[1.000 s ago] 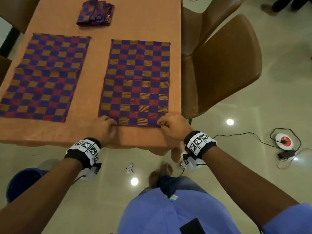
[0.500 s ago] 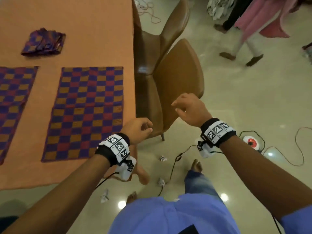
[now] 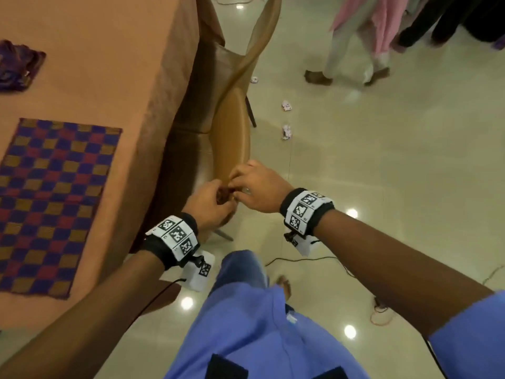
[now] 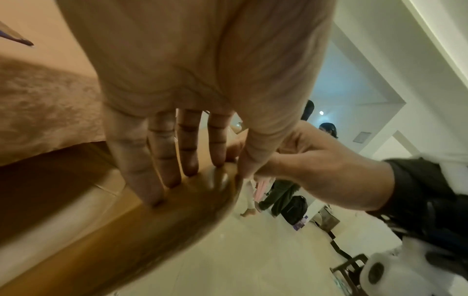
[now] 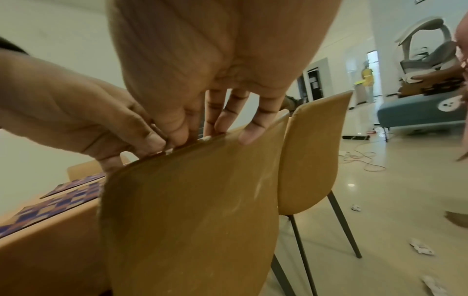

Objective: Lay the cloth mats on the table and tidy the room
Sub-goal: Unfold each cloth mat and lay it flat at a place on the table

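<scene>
A checked purple, red and gold cloth mat (image 3: 54,201) lies flat on the orange-covered table (image 3: 109,64); its edge also shows in the right wrist view (image 5: 58,202). A folded stack of mats (image 3: 16,67) sits farther back. Both hands grip the top edge of the near brown chair's backrest (image 3: 232,132), side by side. My left hand (image 3: 216,198) has its fingers (image 4: 162,160) down the seat side and its thumb at the rim. The fingers (image 5: 217,120) of my right hand (image 3: 246,181) hook over the same rim (image 5: 202,200).
A second brown chair (image 3: 246,50) stands just beyond, tucked against the table. Crumpled paper scraps (image 3: 287,105) lie on the glossy floor. Other people's legs (image 3: 355,50) stand at the far right. Cables (image 3: 300,259) trail across the floor near my feet.
Both hands left the near edge of the mat and swung right to the chair, where they now hold the backrest's top. My view turned right with them.
</scene>
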{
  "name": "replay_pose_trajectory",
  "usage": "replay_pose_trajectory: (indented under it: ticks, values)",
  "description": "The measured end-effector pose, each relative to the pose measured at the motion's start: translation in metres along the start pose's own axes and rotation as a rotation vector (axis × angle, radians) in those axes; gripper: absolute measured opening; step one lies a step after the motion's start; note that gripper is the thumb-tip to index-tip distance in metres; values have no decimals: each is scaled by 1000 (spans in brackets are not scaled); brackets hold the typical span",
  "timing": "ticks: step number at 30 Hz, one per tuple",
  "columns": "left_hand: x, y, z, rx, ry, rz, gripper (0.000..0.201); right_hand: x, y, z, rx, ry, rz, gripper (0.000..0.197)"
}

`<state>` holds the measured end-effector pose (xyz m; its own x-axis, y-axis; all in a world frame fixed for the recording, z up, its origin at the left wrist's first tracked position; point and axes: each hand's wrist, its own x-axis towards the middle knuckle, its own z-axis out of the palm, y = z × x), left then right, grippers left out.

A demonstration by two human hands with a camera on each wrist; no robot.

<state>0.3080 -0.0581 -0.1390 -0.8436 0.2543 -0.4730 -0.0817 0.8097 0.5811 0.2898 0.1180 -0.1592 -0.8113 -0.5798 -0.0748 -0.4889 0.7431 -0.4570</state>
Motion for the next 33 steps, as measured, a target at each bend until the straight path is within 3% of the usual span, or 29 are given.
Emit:
replay_pose_trajectory:
  ticks: [5,12,15,19,22,27,33]
  values:
    - [48,29,-21,-79,-18,-60,19,32,59,-27,-20,-36,-172,28]
    - [163,69,-66,-112,41,-100,14,134,164,-86,-58,-103,-366,30]
    - [219,88,-96,-182,125,-82,8,184,216,-120,-66,-68,-334,32]
    - [288,118,-127,-231,235,-63,16,244,285,-181,-152,-74,-229,32]
    - [337,136,-138,-168,249,-71,21,289,337,-213,-205,-176,-238,26]
    - [406,159,-138,9,160,-164,17,364,409,-242,-194,-371,-424,28]
    - [481,199,-141,-183,235,-390,12,461,496,-264,-139,-596,-612,40]
